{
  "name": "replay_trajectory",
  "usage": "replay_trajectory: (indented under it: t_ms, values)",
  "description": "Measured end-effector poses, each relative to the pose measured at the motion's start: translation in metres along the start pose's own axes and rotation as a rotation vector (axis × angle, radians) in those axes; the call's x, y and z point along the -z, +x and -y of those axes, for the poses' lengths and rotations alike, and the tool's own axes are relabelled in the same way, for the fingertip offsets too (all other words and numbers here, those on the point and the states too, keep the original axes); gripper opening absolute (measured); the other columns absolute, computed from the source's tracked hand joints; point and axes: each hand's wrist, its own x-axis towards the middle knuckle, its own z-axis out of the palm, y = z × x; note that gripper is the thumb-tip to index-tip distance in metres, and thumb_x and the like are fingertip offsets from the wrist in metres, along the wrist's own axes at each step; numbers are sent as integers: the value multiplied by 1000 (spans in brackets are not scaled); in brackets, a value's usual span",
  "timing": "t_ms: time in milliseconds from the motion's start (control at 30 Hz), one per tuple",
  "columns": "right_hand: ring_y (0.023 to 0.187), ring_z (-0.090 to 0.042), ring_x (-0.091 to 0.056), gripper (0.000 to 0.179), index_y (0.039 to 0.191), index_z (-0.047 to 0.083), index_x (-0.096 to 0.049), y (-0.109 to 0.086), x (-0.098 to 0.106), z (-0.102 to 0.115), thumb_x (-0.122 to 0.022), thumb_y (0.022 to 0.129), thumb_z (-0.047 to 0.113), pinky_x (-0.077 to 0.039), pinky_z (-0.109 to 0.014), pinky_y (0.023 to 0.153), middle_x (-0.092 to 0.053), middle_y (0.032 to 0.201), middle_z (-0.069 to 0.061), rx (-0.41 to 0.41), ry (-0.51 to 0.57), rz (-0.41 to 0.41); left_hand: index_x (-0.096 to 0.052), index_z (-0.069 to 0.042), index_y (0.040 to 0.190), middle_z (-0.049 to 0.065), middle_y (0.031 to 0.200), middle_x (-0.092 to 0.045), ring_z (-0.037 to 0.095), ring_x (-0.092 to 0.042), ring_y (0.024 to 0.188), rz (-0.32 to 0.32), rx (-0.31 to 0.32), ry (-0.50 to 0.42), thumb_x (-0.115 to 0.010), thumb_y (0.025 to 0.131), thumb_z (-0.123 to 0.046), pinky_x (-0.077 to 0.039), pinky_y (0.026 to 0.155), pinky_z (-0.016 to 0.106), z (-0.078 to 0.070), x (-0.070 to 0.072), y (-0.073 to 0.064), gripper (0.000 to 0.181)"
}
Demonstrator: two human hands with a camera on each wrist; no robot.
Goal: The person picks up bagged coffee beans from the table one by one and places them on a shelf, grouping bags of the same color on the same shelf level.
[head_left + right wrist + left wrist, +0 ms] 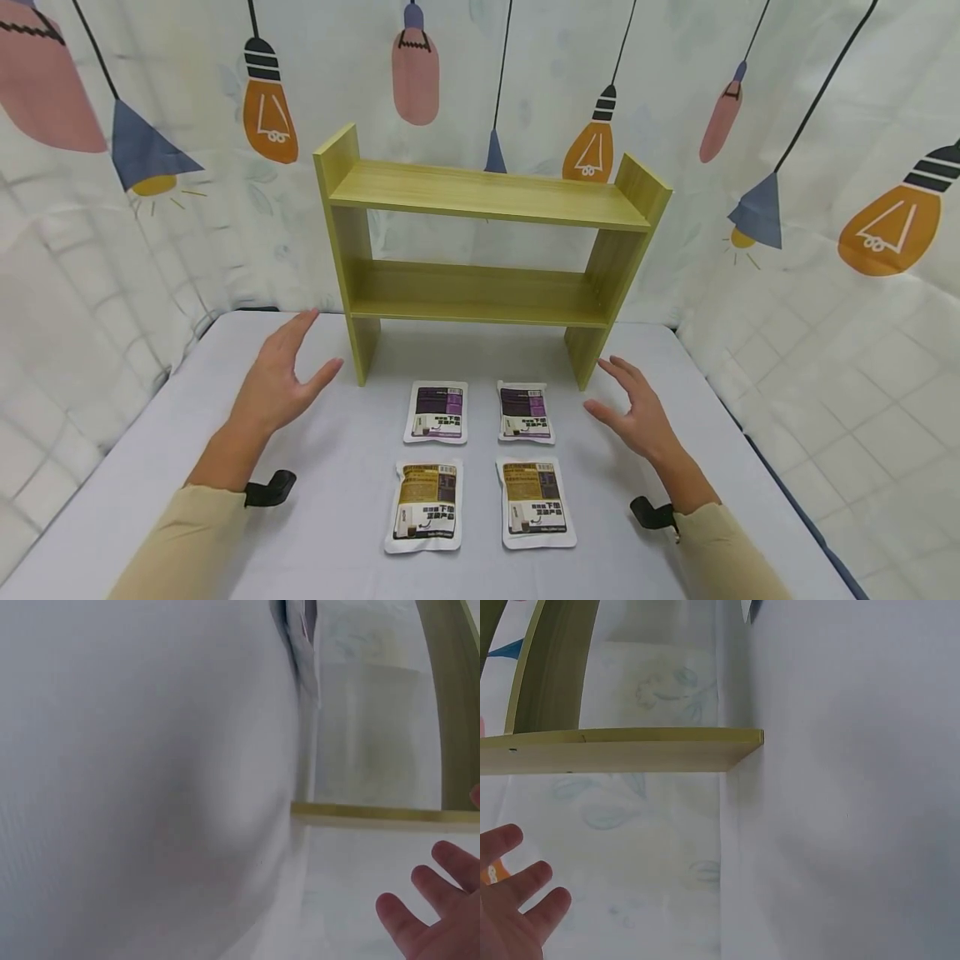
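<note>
A yellow-green wooden shelf (480, 293) with two boards stands upright at the back of the table. My left hand (279, 379) hovers left of its left side panel (667, 754), fingers spread and holding nothing. On the other side, my right hand (633, 412) is close to the foot of the right side panel (375, 815), also spread and without anything in it; whether a fingertip touches the panel I cannot tell. Between the hands lie two purple-labelled white pouches (437, 412) (526, 412), and nearer to me two larger gold-labelled pouches (426, 505) (536, 503).
A white cloth covers the table (337, 533). Behind and at both sides hangs a pale curtain (247, 225) printed with lamps and bulbs. The table's right edge (787, 500) runs along the curtain. Each wrist carries a black camera mount (272, 489).
</note>
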Motion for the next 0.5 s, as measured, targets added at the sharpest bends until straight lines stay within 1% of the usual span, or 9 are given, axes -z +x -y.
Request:
replay_trajectory:
  t_ms: [167, 267, 400, 500]
  values:
    - [151, -41, -33, 77, 155, 19, -46, -1, -9, 7, -74, 88, 48, -36, -68, 113, -34, 165, -14, 10, 56, -2, -31, -17, 162, 19, 163, -38, 45, -36, 147, -27, 52, -73, -69, 95, -38, -32, 115, 67, -4, -4, 3, 80]
    - [151, -39, -35, 77, 154, 18, -47, -1, -15, 11, -76, 88, 45, -39, -65, 113, -36, 165, -13, 7, 88, 3, -29, -20, 163, 17, 164, -38, 45, -42, 143, -33, 78, -104, -69, 96, -38, -38, 111, 67, -8, -5, 5, 80]
    - [150, -37, -37, 76, 153, 17, -48, 0, -21, 14, -78, 88, 40, -41, -62, 113, -39, 163, -13, 9, 143, 3, -28, -22, 163, 15, 163, -39, 43, -47, 138, -50, 95, -134, -68, 97, -36, -43, 108, 64, -13, -5, 9, 79]
    - [149, -37, -38, 74, 153, 18, -48, 0, -25, 18, -78, 88, 38, -42, -61, 113, -39, 163, -14, 6, 186, 11, -29, -21, 163, 16, 161, -43, 42, -47, 139, -74, 99, -166, -69, 97, -32, -44, 108, 63, -16, -6, 10, 77]
